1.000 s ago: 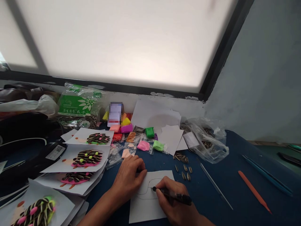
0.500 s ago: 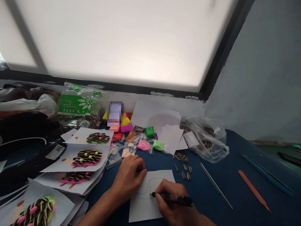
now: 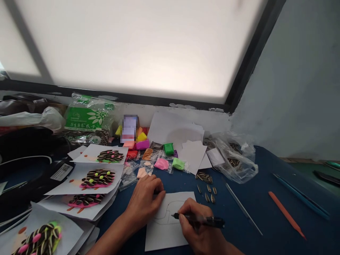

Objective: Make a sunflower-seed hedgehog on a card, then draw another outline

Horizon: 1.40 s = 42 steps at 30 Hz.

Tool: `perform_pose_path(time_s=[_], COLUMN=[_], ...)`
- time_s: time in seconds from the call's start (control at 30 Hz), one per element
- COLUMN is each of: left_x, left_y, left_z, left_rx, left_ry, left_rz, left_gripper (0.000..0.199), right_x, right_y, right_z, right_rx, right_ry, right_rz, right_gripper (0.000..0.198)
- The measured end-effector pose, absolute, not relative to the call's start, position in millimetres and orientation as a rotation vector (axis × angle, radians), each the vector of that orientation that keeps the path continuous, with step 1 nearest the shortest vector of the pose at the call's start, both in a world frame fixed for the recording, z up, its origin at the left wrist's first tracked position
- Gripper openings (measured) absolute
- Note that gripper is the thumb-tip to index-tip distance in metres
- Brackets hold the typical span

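Observation:
A white sheet of paper point(image 3: 162, 239) lies before me with a thin dark outline drawn on it. Across its upper left edge rests my left hand point(image 3: 145, 198), fingers lightly bent and thumb apart, holding nothing. My right hand point(image 3: 198, 225) grips a black pen point(image 3: 209, 221), its tip pointing left at the drawn lines; whether the tip touches the paper I cannot tell. Just beyond the sheet lie several loose sunflower seeds point(image 3: 208, 189). To the left are stacked cards with hedgehog pictures point(image 3: 101, 179) made of clay and striped seeds.
Coloured clay packs point(image 3: 162, 163), a phone point(image 3: 129, 128) and white papers point(image 3: 193, 156) are at the back. A green seed bag point(image 3: 89, 117) stands back left, a clear seed bag point(image 3: 236, 159) back right. A metal tool point(image 3: 244, 209), an orange tool point(image 3: 287, 214) and blue tweezers point(image 3: 301, 196) lie right.
My right hand and the pen have shifted slightly right and up, uncovering more of the drawn line near the tip. My left hand stays on the paper's edge.

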<state>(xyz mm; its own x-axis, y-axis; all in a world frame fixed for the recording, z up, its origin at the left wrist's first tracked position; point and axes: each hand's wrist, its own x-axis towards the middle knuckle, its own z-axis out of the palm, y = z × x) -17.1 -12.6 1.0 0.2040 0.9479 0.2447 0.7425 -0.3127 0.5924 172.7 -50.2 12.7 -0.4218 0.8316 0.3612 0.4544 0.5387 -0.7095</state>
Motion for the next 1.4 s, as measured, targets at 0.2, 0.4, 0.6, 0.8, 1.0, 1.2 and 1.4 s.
perform_pose_path(time_s=[0.2, 0.4, 0.6, 0.8, 1.0, 1.2, 1.4], left_x=[-17.1, -16.5, -20.3, -17.9, -8.6, -10.1, -14.7], left_y=[-12.6, -10.1, 4.8, 14.6, 8.1, 5.7, 14.0], left_z=[0.8, 5.6, 20.1, 16.6, 8.6, -0.1, -18.6], left_rx=[2.145, 2.023, 1.966, 2.066, 2.293, 2.404, 2.613], left_ry=[1.59, 1.621, 1.596, 1.724, 1.811, 1.793, 1.887], left_rz=[0.823, 0.831, 0.614, 0.633, 0.623, 0.682, 0.775], left_gripper=[0.011, 0.015, 0.019, 0.018, 0.028, 0.032, 0.043], right_x=[177.4, 198.6, 213.2, 218.8, 220.5, 218.1, 215.4], right_y=[-49.3, -32.1, -16.0, -11.4, -12.2, -14.5, -14.6], right_z=[17.6, 23.0, 32.8, 38.2, 29.6, 29.6, 26.6], right_rx=[-0.935, -1.128, -1.286, -1.375, -1.361, -1.403, -1.464], right_ry=[-2.026, -2.225, -2.473, -2.676, -2.786, -2.73, -2.63], right_rz=[0.648, 0.412, 0.07, 0.036, -0.062, -0.04, 0.044], right_gripper=[0.016, 0.034, 0.05, 0.041, 0.045, 0.043, 0.04])
